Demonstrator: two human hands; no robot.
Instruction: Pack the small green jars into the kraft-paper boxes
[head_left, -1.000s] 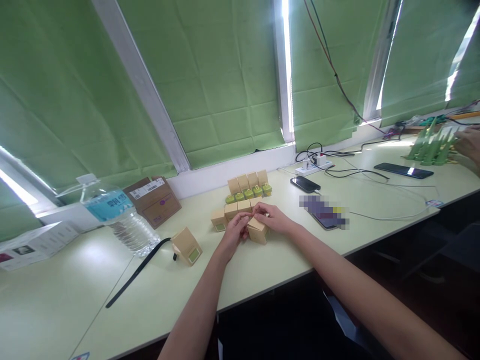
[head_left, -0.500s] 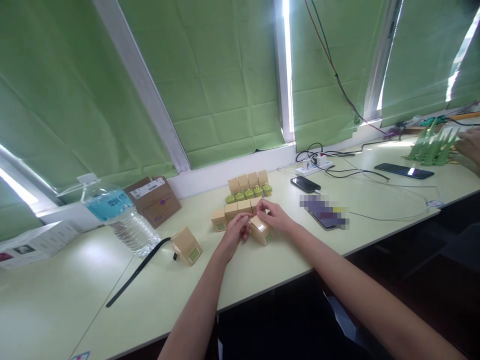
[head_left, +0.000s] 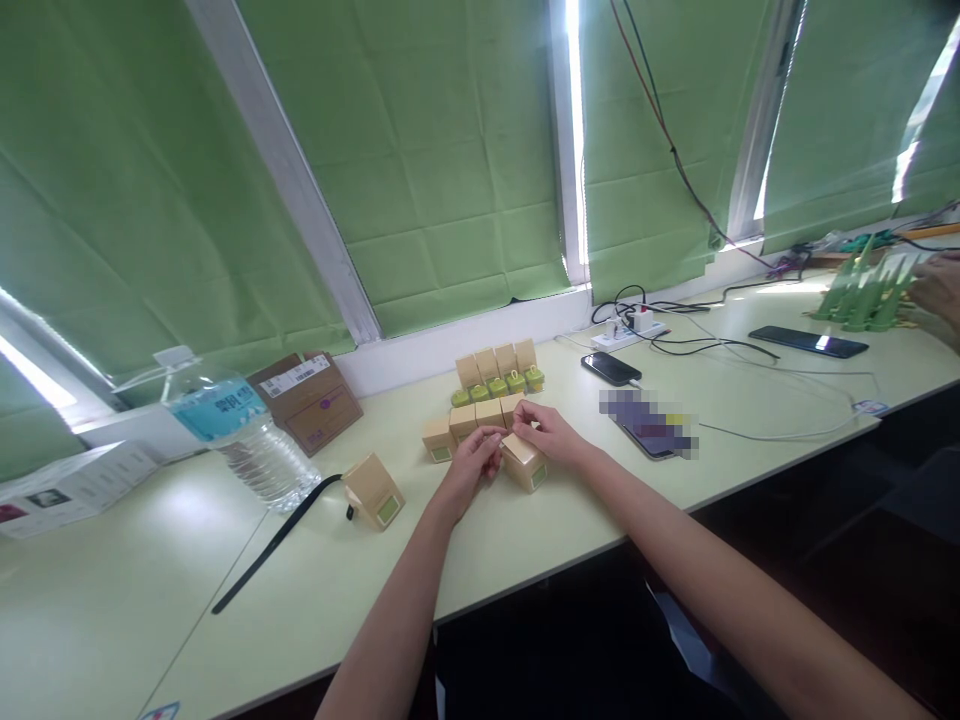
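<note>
A small brown cardboard box with a green label stands on the table between my hands. The curled fingers of my left hand are drawn together at its left side, and what they hold, if anything, is hidden. Over the box's top back edge, my right hand has its fingers pinched on the lid flap. Right behind them runs a row of similar cardboard boxes. Farther back, several green-lidded jars sit before upright brown cards or flaps.
To the left are another small box, a black strap, a large water bottle and a brown carton. Phones, a power strip and cables lie rightward. Another person's hand is near green cones.
The box between my hands has shifted very slightly, and its lid sits a little differently. Both hands stay almost in place.
</note>
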